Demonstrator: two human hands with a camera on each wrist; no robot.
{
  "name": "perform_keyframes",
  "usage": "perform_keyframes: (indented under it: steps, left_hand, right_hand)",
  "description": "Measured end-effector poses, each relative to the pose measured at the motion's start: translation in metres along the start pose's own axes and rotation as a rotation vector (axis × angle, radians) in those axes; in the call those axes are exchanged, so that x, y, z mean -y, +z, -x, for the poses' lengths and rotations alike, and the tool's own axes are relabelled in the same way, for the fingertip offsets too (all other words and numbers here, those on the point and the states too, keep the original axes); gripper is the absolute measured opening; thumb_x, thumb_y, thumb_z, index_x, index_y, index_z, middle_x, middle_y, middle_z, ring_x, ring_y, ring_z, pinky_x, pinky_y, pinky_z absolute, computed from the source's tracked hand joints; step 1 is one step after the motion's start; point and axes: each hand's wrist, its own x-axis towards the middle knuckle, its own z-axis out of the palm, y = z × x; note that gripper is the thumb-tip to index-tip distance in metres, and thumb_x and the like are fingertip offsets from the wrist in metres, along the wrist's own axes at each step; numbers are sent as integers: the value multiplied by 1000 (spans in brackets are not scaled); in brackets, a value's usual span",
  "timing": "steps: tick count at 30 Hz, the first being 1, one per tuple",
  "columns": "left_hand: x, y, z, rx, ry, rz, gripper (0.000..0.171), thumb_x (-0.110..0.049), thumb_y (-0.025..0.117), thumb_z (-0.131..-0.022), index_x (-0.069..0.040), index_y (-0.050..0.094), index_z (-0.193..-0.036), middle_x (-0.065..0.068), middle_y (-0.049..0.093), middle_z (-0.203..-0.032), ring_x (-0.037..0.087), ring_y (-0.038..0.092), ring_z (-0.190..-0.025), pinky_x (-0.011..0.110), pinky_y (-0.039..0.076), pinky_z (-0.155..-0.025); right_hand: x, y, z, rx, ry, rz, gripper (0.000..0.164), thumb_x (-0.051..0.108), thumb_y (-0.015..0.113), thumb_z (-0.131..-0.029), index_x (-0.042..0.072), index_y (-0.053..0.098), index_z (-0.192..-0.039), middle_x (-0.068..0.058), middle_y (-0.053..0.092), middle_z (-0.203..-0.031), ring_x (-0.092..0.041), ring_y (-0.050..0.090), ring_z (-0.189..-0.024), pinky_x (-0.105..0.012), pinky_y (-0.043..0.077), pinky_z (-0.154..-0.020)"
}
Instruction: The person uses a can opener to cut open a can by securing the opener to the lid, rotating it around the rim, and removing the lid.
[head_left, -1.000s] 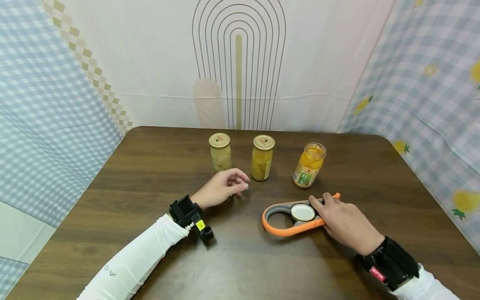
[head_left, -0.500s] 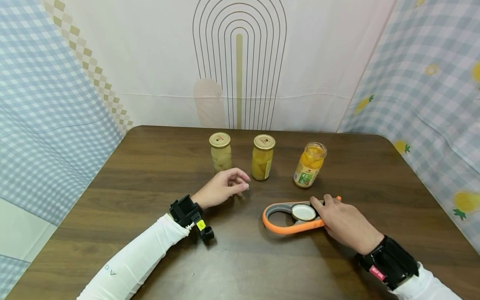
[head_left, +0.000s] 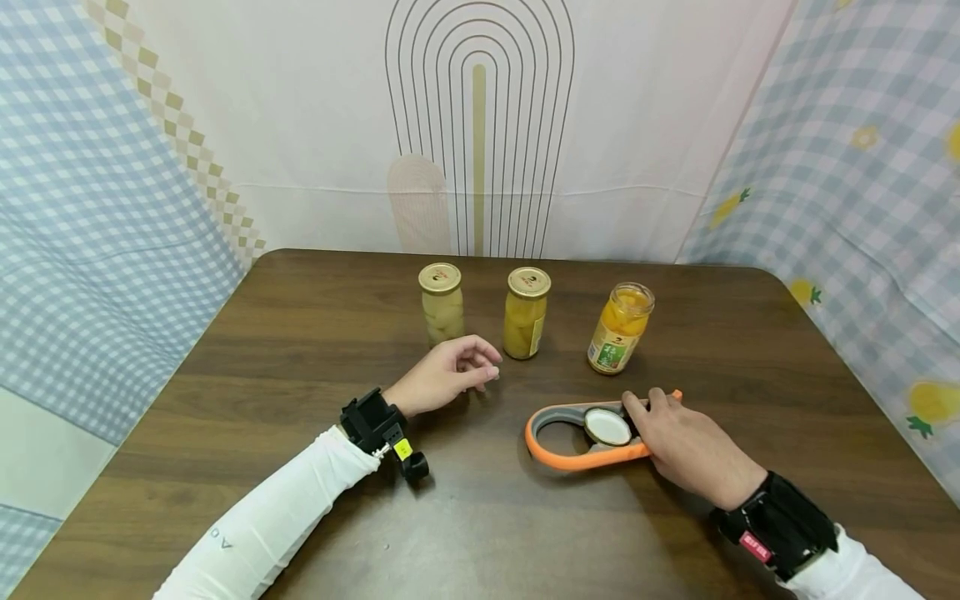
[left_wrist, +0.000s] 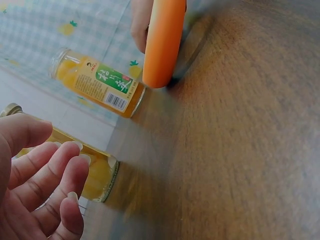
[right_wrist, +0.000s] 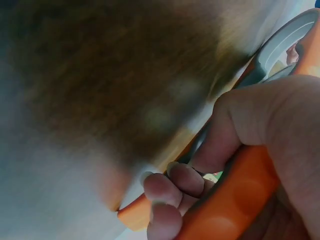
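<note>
An orange and grey jar opener (head_left: 570, 457) lies flat on the brown table (head_left: 300, 333), with a white lid (head_left: 607, 427) sitting in its grey ring. My right hand (head_left: 660, 429) grips the opener's handle; in the right wrist view the fingers (right_wrist: 170, 192) curl round the orange handle (right_wrist: 235, 200). An open jar of orange fruit with a green label (head_left: 619, 327) stands just beyond it. My left hand (head_left: 468, 367) rests on the table with loosely curled fingers and holds nothing. It lies in front of two jars with gold lids, the left one (head_left: 440, 302) and the middle one (head_left: 527, 311).
The left wrist view shows my fingers (left_wrist: 45, 185) beside a lidded jar (left_wrist: 100, 175), with the open jar (left_wrist: 97, 82) and the opener (left_wrist: 162, 42) further off. Patterned cloth walls (head_left: 112, 208) close in the table on three sides.
</note>
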Motion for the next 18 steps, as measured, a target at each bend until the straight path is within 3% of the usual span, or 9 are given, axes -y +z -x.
perform_keyframes:
  steps: [10, 18]
  left_hand:
    - [0, 0, 0, 1, -2, 0, 26, -13, 64, -100, 2, 61, -121, 23, 70, -102, 32, 70, -83, 32, 53, -67]
    - [-2, 0, 0, 2, -10, -11, 26, -14, 64, -100, 1, 61, -121, 22, 70, -102, 33, 70, -83, 31, 53, -67]
  right_hand:
    - [-1, 4, 1, 0, -15, 23, 54, 2, 86, -70, -2, 61, -119, -16, 54, -83, -11, 43, -58, -20, 36, -42]
    - [0, 4, 0, -32, 10, 48, 35, 0, 81, -73, -2, 58, -100, -9, 45, -74, -12, 37, -59, -20, 35, -43]
